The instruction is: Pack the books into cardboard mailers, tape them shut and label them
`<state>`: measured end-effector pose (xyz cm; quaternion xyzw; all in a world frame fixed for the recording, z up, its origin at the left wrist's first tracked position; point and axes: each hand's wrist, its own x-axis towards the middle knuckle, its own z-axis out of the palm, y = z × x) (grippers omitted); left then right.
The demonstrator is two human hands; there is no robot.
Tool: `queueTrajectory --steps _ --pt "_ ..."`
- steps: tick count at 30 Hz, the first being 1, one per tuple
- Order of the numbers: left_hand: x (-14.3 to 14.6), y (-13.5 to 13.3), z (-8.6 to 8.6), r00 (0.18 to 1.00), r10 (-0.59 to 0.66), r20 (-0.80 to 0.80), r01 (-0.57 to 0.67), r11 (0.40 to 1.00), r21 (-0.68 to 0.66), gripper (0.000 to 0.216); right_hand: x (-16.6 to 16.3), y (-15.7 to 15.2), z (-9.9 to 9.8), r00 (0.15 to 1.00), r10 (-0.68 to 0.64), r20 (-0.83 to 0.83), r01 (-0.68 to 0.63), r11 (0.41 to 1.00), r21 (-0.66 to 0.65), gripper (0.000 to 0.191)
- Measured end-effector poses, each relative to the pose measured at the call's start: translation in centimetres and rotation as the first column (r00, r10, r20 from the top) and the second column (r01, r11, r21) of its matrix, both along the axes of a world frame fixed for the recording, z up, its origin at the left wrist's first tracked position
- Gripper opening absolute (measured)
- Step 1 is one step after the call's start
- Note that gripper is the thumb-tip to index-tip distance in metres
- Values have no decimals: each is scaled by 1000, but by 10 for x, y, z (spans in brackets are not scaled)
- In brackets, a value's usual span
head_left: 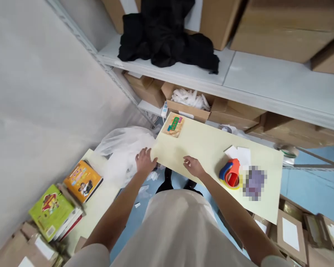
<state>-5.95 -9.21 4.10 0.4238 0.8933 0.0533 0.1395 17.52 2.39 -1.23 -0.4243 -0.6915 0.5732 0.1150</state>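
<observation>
My left hand (145,160) is at the left edge of the cream tabletop (203,139), empty, with its fingers spread. Beside it bulges a heap of white translucent plastic bags (125,144). Over the front part of the tabletop, my right hand (194,165) holds nothing, its fingers loosely bent and a little apart. A tan book (173,125) with coloured lettering lies at the far left corner. To the right of my right hand are rolls of tape, a red-orange one (233,174) on top with blue and yellow ones around it, and white cards (243,155) behind them.
An orange book (82,180) and a stack with a green book (52,210) lie on a side table at left. Grey shelving (167,74) with cardboard boxes and black cloth (167,40) runs across the back. More boxes (291,230) stand at lower right. A blurred purple item (254,183) lies near the tape.
</observation>
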Motion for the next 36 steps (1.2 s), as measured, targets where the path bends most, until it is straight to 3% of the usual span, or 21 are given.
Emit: queueTrajectory --steps 3,6,10,12,15,17,19,21,23,26,27,30,32,36 --pt "-62 -7 1 989 146 -38 -150 981 -119 74 -71 1 -10 1000 10 8 -9 991 -134 25" --pt "-106 -2 -10 978 181 103 -161 970 -181 82 -139 -4 -21 998 -9 62 23 975 -222 41" --pt "-132 8 -33 932 222 287 -168 965 -200 82 -213 -18 -33 964 -243 111 267 866 -423 60" --pt "-140 6 -40 893 238 383 -195 970 -149 80 -235 -25 -34 936 -328 126 349 819 -455 62" --pt "-154 -4 -38 831 219 511 -253 968 -4 72 -249 -29 -28 947 -319 28 302 859 -413 54" --pt "-166 -12 -28 800 159 578 -248 966 78 51 -251 -26 -19 967 -248 -60 219 929 -299 47" --pt "-180 -17 -11 754 53 655 -196 970 146 28 -253 -19 -5 979 -183 -92 173 980 -102 55" --pt "-193 -20 11 682 -73 728 -117 971 207 21 -259 -9 14 983 -132 -126 145 984 101 74" --pt "-205 -20 34 614 -173 770 -53 965 259 23 -268 2 37 981 -17 -194 59 975 216 71" --pt "-224 -20 65 580 -227 782 -55 947 316 28 -286 13 73 953 165 -254 -98 962 257 30" --pt "-230 -20 74 572 -239 785 -60 942 330 33 -291 14 84 948 180 -263 -110 959 262 27" --pt "-244 -26 93 527 -268 807 -22 945 328 50 -304 16 114 940 112 -322 -22 962 271 34" --pt "-249 -33 101 526 -243 815 4 959 284 47 -308 17 131 924 69 -375 25 970 240 38" --pt "-257 -46 117 647 -172 743 -52 962 268 31 -302 22 156 900 21 -435 62 982 178 45"
